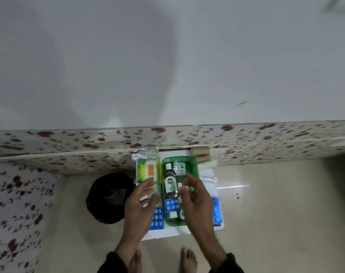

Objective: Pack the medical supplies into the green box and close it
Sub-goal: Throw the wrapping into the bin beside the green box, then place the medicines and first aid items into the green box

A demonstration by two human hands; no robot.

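Fingers of both hands are spread loosely and hold nothing: the left hand (141, 201) hovers beside the green box (195, 174) on the floor, the right hand (195, 196) above it. Inside lie a dark bottle (170, 182) and blue blister packs (172, 204); blur hides the labels.

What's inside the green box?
The green plastic box holds a dark bottle, a silver pill strip, a blue pill strip and small jars. The right hand covers the rest.

Green box (195, 166) translucent glossy plastic; floor (276, 223) glossy tile (reflecting light).
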